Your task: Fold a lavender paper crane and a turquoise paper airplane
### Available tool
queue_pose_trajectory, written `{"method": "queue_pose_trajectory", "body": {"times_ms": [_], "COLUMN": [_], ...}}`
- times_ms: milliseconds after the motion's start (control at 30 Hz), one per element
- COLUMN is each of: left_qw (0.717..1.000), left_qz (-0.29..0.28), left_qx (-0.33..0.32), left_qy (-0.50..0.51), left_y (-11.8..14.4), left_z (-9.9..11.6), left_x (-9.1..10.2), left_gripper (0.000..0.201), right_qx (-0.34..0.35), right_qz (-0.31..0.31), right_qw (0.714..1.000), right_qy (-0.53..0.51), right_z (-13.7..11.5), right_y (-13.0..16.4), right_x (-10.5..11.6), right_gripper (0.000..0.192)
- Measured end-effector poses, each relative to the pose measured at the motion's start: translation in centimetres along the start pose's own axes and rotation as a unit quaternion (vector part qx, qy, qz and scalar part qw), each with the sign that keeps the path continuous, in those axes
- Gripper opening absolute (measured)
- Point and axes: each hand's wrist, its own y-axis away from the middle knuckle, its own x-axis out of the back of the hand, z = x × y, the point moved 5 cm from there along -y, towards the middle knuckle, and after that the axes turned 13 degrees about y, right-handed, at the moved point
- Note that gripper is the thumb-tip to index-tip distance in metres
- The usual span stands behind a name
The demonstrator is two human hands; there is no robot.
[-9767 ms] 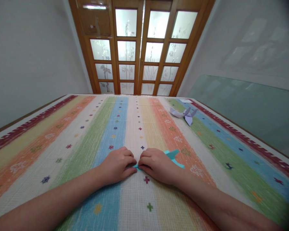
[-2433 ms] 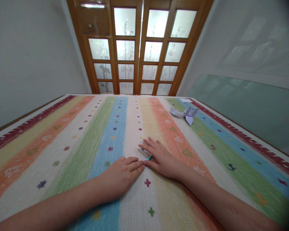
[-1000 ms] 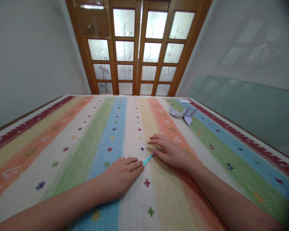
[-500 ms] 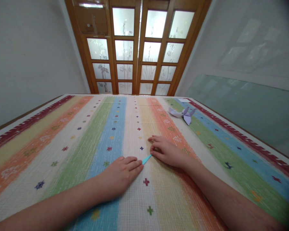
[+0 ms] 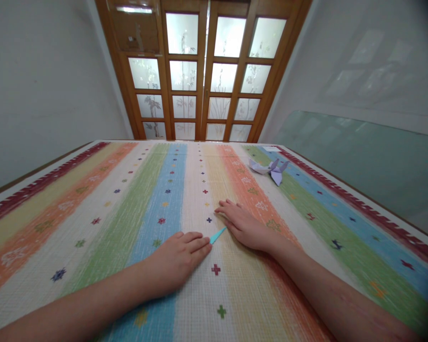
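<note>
A small piece of folded turquoise paper (image 5: 218,235) lies on the striped tablecloth, with a narrow pointed end toward the upper right. My left hand (image 5: 183,256) holds its lower left end against the cloth, fingers close together, and covers the rest of it. My right hand (image 5: 245,225) is open, fingers stretched out to the left just above the paper's point. Its thumb is partly hidden beside the tip, and I cannot tell whether it touches the paper.
Two lilac folded-paper figures (image 5: 276,175) sit farther back on the right. A white slip (image 5: 272,148) lies near the far right corner. The striped tablecloth (image 5: 121,228) covers the table. Beyond it stand wooden doors with glass panes (image 5: 201,71); a pale green glass panel (image 5: 364,152) leans at the right wall.
My right hand has let go of the paper's pointed tip, and its fingers have straightened out to the left. My left hand has stayed in place on the paper.
</note>
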Motion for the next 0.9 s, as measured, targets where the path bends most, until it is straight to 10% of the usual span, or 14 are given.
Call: {"method": "queue_pose_trajectory", "body": {"times_ms": [900], "left_qw": [0.999], "left_qz": [0.028], "left_qx": [-0.016], "left_qy": [0.01], "left_y": [-0.1], "left_z": [0.3], "left_x": [0.4], "left_gripper": [0.04], "right_qx": [-0.028], "right_qz": [-0.031], "right_qw": [0.997], "right_qy": [0.067], "right_z": [-1.3], "right_y": [-0.1], "right_x": [-0.7], "right_gripper": [0.069]}}
